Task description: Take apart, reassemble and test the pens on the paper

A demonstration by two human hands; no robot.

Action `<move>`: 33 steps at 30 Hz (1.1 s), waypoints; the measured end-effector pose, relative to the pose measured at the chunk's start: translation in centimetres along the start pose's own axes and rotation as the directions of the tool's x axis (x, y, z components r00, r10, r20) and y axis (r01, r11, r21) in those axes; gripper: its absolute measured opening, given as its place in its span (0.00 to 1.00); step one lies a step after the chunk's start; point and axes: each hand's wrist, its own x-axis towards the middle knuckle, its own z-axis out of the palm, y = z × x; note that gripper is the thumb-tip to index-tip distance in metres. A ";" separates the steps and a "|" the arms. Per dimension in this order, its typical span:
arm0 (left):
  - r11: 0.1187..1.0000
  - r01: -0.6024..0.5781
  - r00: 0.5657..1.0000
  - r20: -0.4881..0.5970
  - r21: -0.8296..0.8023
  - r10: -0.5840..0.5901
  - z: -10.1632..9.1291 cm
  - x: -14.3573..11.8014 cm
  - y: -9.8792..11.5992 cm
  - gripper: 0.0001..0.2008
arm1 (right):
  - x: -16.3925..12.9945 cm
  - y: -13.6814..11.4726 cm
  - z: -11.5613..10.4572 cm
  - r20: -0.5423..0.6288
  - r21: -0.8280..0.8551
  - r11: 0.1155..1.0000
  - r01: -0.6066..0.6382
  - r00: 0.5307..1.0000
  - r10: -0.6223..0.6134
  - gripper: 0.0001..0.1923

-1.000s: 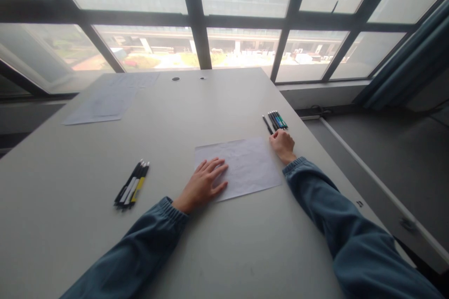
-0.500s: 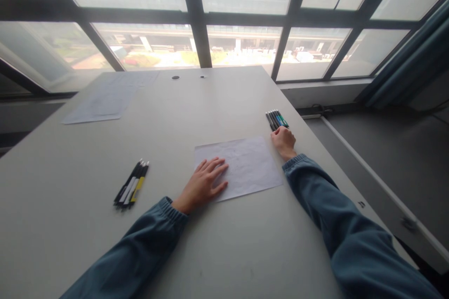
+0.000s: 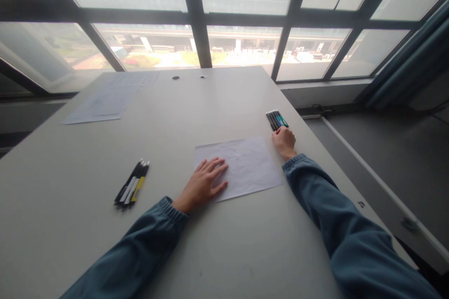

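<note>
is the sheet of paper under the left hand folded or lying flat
Lying flat. The paper is spread in one layer on the table, lightly creased, with the left hand flat on its near left corner.

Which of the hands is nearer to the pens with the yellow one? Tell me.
Left. The left hand lies flat on the sheet of paper, right of the yellow-marked pens; the right hand rests past the sheet's far side, by other pens.

soft daylight from windows (image 3: 242, 32); sharp focus, edges bowed.
</note>
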 end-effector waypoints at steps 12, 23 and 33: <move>1.000 0.004 1.000 0.001 -0.003 -0.004 -0.1 0.0 0.0 0.26 | -0.1 0.2 0.3 -0.008 -0.009 1.000 0.025 1.000 -0.026 0.11; 1.000 0.004 1.000 0.003 -0.005 -0.004 -0.1 0.0 0.1 0.26 | -0.5 0.1 -0.1 0.007 0.006 0.999 0.040 0.999 -0.040 0.12; 1.000 0.002 1.000 0.009 0.014 -0.003 -0.1 -0.1 0.1 0.27 | -1.0 0.6 -0.3 0.008 0.030 0.997 0.070 0.997 -0.070 0.10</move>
